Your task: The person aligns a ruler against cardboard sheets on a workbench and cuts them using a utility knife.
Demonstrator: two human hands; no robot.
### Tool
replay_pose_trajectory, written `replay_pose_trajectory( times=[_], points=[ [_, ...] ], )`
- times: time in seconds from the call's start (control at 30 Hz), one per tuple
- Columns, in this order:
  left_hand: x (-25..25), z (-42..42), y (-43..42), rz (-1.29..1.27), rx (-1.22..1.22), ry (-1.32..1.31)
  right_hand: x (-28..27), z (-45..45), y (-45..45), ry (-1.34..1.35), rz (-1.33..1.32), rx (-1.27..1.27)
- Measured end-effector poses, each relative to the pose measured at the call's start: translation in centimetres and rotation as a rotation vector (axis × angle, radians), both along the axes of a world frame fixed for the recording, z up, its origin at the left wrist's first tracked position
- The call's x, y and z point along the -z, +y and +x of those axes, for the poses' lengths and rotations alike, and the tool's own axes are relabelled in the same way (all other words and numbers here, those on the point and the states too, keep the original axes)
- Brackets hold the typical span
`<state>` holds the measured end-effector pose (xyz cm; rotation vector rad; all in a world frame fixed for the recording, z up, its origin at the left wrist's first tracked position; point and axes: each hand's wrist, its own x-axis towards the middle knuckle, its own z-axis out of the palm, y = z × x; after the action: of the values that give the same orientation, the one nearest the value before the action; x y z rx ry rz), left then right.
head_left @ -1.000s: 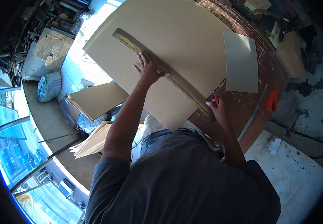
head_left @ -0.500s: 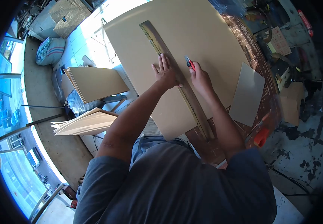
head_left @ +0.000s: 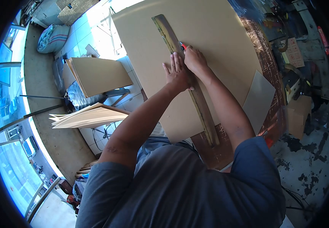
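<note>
A large tan board sheet [head_left: 225, 49] lies on the work table under both hands. Across it runs a long, worn straightedge bar [head_left: 201, 108], slanting from upper left to lower right. My left hand [head_left: 177, 74] lies flat on the bar with its fingers stretched out, pressing it against the sheet. Just right of the bar, my right hand [head_left: 195, 60] is closed around a red-handled utility knife [head_left: 183, 46]. The knife is against the bar's right edge, a little beyond my left fingertips. Its blade is mostly hidden, so contact with the sheet cannot be made out.
A smaller grey sheet [head_left: 260, 100] lies by the table's right edge over a brown patterned surface [head_left: 214, 152]. Stacked boards [head_left: 99, 78] and thin panels [head_left: 88, 117] stand to the left. A bench with tools [head_left: 305, 49] is at the right, beside a cardboard box [head_left: 298, 117].
My right hand has moved up and left with the utility knife, from open sheet to the bar's edge. My left hand stays on the bar. The whole view has shifted slightly.
</note>
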<state>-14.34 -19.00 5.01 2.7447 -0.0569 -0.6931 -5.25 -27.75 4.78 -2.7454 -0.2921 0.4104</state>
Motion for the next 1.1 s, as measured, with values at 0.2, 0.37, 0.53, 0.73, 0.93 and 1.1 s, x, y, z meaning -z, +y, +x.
replay_pose_trajectory(
  times=[0.2,0.37,0.53,0.73,0.93,1.1],
  points=[
    [-0.3,0.2,-0.1,0.008,0.002,-0.002,-2.0,-0.2,0.4,0.086,-0.022,-0.010],
    [-0.2,0.1,-0.1,0.015,0.005,-0.002,-0.5,0.3,-0.3,0.105,-0.029,-0.044],
    [0.3,0.0,-0.2,0.008,-0.003,-0.019,-0.5,-2.1,-2.0,0.076,0.008,-0.062],
    [0.6,0.0,0.0,-0.007,-0.001,-0.048,-2.5,-8.1,-5.5,0.213,-0.096,-0.034],
    [0.5,-0.3,0.1,-0.018,0.014,-0.062,-4.0,-18.0,-11.8,0.282,-0.130,-0.010],
    [0.5,-0.2,0.1,0.004,0.024,-0.060,-5.0,-26.9,-17.3,0.446,-0.259,0.066]
  ],
)
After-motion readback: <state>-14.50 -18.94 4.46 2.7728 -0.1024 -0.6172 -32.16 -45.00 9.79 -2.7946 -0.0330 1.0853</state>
